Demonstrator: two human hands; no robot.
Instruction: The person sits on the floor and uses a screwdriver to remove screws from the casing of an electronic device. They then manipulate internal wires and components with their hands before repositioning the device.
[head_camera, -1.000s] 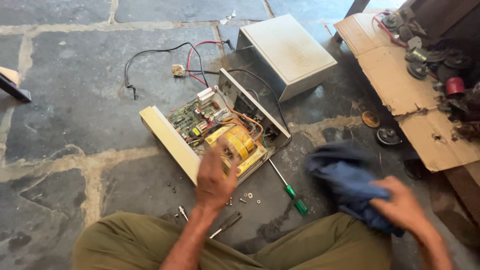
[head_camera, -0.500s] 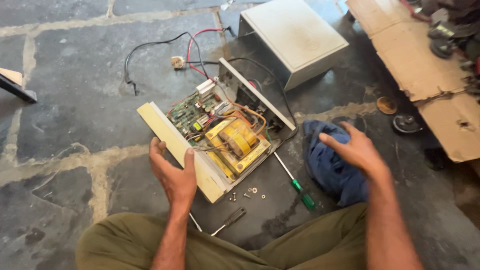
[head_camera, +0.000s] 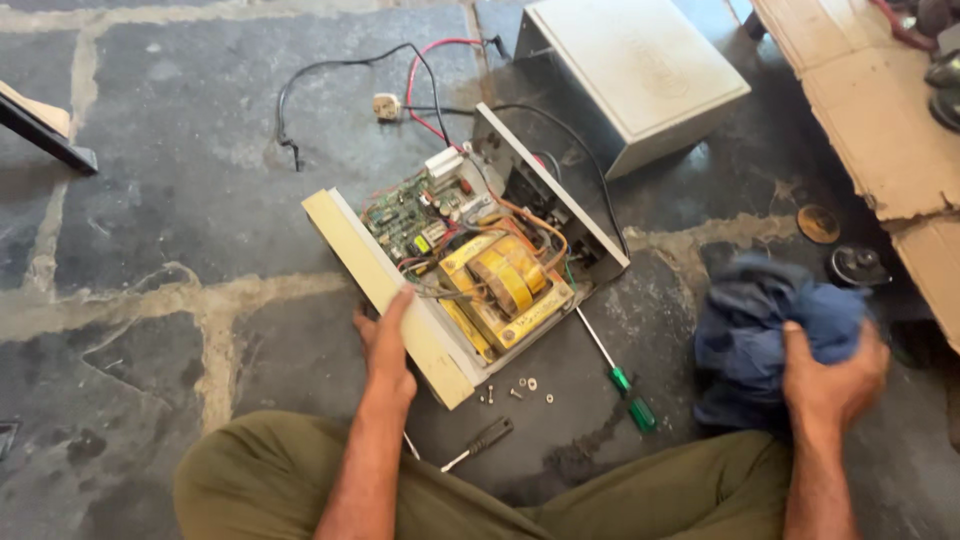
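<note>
I am looking down at the opened electronics chassis (head_camera: 465, 275) lying on the stone floor (head_camera: 150, 220), and I am placing everything else around it. My left hand (head_camera: 385, 345) is resting flat and open against the chassis's cream front panel (head_camera: 385, 280), on its near left side, fingers pressing the edge rather than curling round it. My right hand (head_camera: 830, 375) is well off to the right of the chassis, clenching a crumpled blue cloth (head_camera: 760, 325) on the floor. Inside the chassis a yellow transformer (head_camera: 505, 285) is sitting near the front, with a green circuit board (head_camera: 415, 215) behind it to the left. Just beside the chassis's near right corner a green-handled screwdriver (head_camera: 620, 385) is lying, and a few loose screws (head_camera: 520, 385) are lying scattered at the front edge. A black-handled tool (head_camera: 480, 442) is lying nearer my legs. Behind the chassis, the grey metal cover (head_camera: 630, 75) is standing apart, with red and black wires (head_camera: 420, 80) trailing to its left.
</note>
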